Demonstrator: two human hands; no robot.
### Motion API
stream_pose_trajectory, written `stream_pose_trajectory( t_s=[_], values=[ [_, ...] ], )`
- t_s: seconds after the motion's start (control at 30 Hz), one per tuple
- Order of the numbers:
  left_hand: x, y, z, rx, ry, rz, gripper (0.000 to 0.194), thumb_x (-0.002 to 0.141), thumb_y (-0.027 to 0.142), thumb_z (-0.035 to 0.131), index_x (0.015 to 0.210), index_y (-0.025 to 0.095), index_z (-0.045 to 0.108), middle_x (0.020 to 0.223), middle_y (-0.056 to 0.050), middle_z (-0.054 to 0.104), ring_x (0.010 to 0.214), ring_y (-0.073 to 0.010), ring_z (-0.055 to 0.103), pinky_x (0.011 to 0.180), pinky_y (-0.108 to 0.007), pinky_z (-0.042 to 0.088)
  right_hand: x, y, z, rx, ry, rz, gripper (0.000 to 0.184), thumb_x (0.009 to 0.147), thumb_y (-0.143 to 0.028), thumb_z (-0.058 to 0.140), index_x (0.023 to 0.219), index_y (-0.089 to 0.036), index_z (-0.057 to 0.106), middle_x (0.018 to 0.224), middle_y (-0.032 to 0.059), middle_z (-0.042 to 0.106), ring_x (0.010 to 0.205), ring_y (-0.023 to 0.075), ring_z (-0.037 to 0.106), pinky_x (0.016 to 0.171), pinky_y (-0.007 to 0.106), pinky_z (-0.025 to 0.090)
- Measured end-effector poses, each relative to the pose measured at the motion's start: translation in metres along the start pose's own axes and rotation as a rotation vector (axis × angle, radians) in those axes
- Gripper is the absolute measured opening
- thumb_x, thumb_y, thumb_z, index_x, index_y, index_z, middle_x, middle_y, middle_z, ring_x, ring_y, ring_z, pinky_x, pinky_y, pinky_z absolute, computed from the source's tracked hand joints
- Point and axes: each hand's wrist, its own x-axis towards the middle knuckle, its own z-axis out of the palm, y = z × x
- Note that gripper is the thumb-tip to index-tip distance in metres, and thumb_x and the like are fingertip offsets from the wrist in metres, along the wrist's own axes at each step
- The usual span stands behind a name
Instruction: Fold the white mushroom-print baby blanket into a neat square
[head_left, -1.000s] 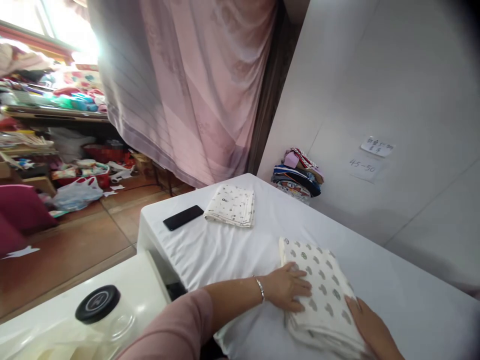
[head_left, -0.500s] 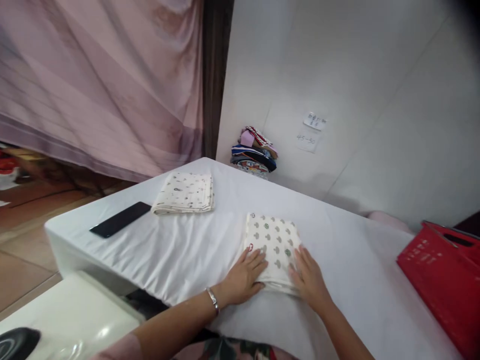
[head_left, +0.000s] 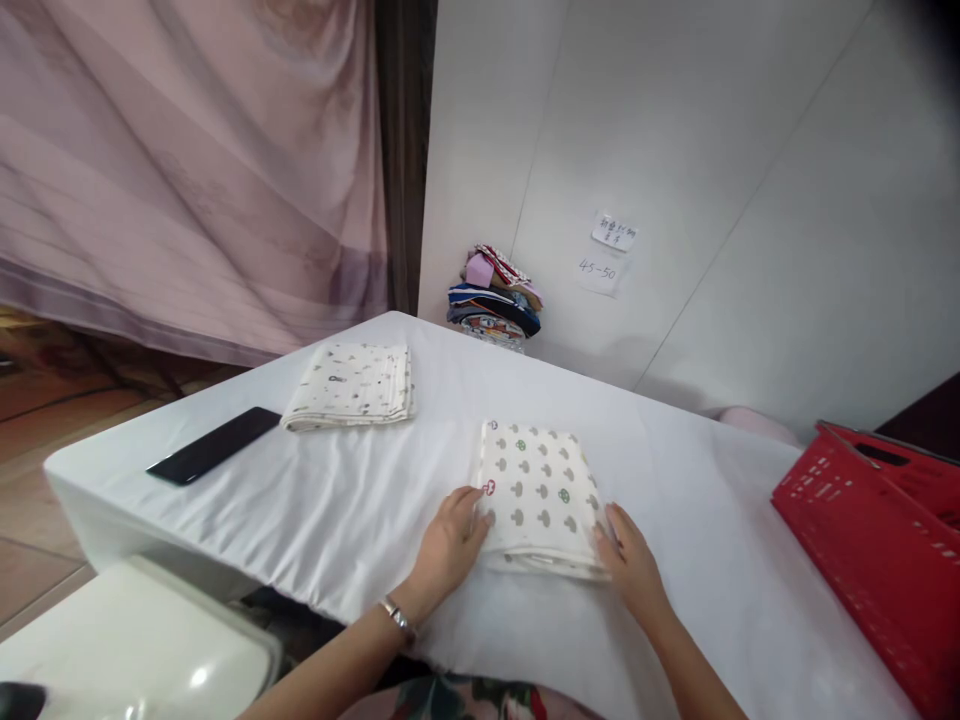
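A folded cream cloth [head_left: 538, 490] with grey, green and red mushroom prints lies flat on the white-covered table [head_left: 450, 390] before me. At its left edge rests my left hand [head_left: 448, 540], thumb and fingertips touching the side, fingers slightly bent and apart. My right hand [head_left: 634, 565] touches the right edge, near the front corner, with its thumb apart from the extended fingers. Loose layers show along the cloth's front fold. Farther left lies a second folded cream cloth [head_left: 351, 385] with small dark prints, out of reach of both hands.
A black phone [head_left: 215, 446] lies at the table's left. On the right stands a red plastic basket [head_left: 855, 540]. A pile of folded clothes [head_left: 495, 300] is by the wall behind the table. A white glossy surface [head_left: 142, 640] sits low at front left.
Both hands have slid outward from the top of the mushroom-print cloth to its left and right edges. The view has shifted slightly.
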Motion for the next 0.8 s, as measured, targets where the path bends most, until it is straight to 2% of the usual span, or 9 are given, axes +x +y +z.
stream_pose_trajectory(
  t_s=[0.1, 0.2, 0.33, 0.47, 0.6, 0.73, 0.8],
  values=[
    [0.004, -0.002, 0.001, -0.121, -0.067, -0.274, 0.039, 0.082, 0.037, 0.045, 0.117, 0.018, 0.049, 0.103, -0.006, 0.061, 0.067, -0.0134, 0.061, 0.068, -0.029, 0.048, 0.003, 0.010, 0.000, 0.103, 0.001, 0.142, 0.062, 0.080, -0.052, 0.045, 0.129, -0.015, 0.045, 0.121, 0.0097, 0.055, 0.094, 0.0219, 0.059, 0.079, 0.033, 0.050],
    [0.009, 0.001, 0.001, -0.184, -0.125, -0.366, 0.042, 0.080, 0.038, 0.046, 0.117, 0.018, 0.046, 0.081, 0.000, 0.061, 0.056, -0.0125, 0.057, 0.061, -0.027, 0.044, 0.009, 0.010, 0.000, 0.093, -0.004, 0.182, 0.064, 0.076, -0.050, 0.049, 0.128, -0.014, 0.046, 0.105, 0.0078, 0.062, 0.077, 0.0186, 0.060, 0.072, 0.031, 0.050],
    [0.011, 0.008, 0.003, -0.151, -0.114, -0.367, 0.040, 0.079, 0.036, 0.047, 0.114, 0.018, 0.046, 0.067, 0.003, 0.056, 0.062, -0.0150, 0.057, 0.061, -0.026, 0.040, 0.012, 0.008, -0.001, 0.048, -0.019, 0.156, 0.060, 0.076, -0.048, 0.048, 0.127, -0.015, 0.049, 0.104, 0.0077, 0.063, 0.088, 0.0211, 0.060, 0.079, 0.032, 0.048],
    [0.008, 0.012, 0.002, -0.170, -0.163, -0.399, 0.041, 0.081, 0.035, 0.043, 0.118, 0.016, 0.042, 0.062, 0.005, 0.053, 0.059, -0.0147, 0.055, 0.058, -0.026, 0.039, 0.011, 0.011, 0.000, 0.007, -0.006, 0.068, 0.054, 0.080, -0.045, 0.043, 0.126, -0.017, 0.050, 0.115, 0.0087, 0.060, 0.098, 0.0231, 0.058, 0.084, 0.035, 0.047],
    [0.005, 0.011, 0.001, -0.025, -0.202, -0.365, 0.044, 0.082, 0.032, 0.042, 0.123, 0.015, 0.039, 0.063, 0.004, 0.055, 0.061, -0.0154, 0.056, 0.059, -0.025, 0.038, 0.011, 0.009, -0.003, -0.114, -0.020, -0.010, 0.048, 0.083, -0.043, 0.041, 0.124, -0.020, 0.051, 0.117, 0.0093, 0.059, 0.104, 0.0244, 0.056, 0.088, 0.039, 0.046],
    [0.004, 0.011, 0.001, 0.102, -0.186, -0.312, 0.045, 0.083, 0.030, 0.041, 0.126, 0.016, 0.037, 0.069, 0.001, 0.059, 0.064, -0.0166, 0.057, 0.058, -0.025, 0.036, 0.010, -0.008, -0.006, -0.211, 0.058, -0.213, 0.047, 0.087, -0.041, 0.039, 0.128, -0.020, 0.048, 0.132, 0.0100, 0.046, 0.121, 0.0251, 0.043, 0.099, 0.042, 0.038],
    [0.003, 0.013, 0.001, 0.128, -0.180, -0.311, 0.046, 0.083, 0.030, 0.041, 0.127, 0.016, 0.036, 0.069, 0.001, 0.059, 0.065, -0.0173, 0.057, 0.058, -0.026, 0.036, 0.007, -0.017, -0.005, -0.243, -0.004, -0.330, 0.048, 0.088, -0.042, 0.039, 0.132, -0.022, 0.044, 0.141, 0.0079, 0.037, 0.129, 0.0248, 0.034, 0.104, 0.043, 0.033]
  ],
)
